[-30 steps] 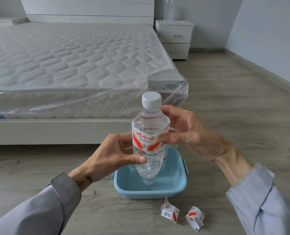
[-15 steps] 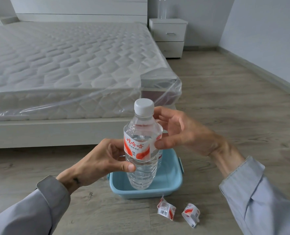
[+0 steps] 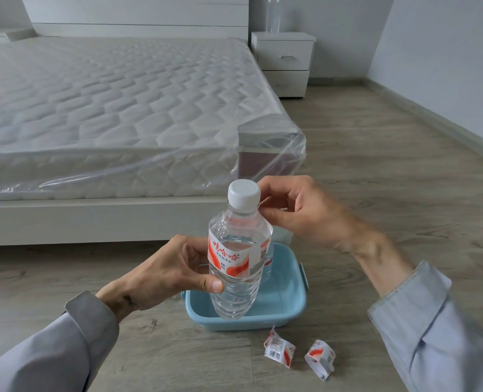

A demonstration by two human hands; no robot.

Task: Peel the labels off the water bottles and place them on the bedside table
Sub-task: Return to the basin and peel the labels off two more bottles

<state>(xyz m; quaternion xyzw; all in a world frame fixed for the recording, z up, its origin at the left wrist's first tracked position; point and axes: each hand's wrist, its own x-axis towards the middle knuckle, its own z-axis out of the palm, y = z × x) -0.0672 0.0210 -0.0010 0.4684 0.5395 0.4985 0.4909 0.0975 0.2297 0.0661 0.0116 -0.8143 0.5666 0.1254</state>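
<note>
Since a second ago the right hand (image 3: 308, 213) has risen from the label (image 3: 236, 257) to beside the cap (image 3: 244, 192), thumb and forefinger pinched together. Nearest, two peeled labels (image 3: 279, 350) lie on the floor (image 3: 376, 165). The left hand (image 3: 164, 274) grips the water bottle (image 3: 239, 250) upright above the blue tub (image 3: 280, 301). Far right, a bare bottle (image 3: 273, 14) stands on the bedside table (image 3: 284, 62).

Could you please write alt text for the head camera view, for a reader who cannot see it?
A left hand holds a capped water bottle with its red-and-white label still on, above a blue basin on a wood floor, while the right hand pinches near its neck. Two peeled labels lie beside the basin; a bed and a bedside table stand behind.
</note>
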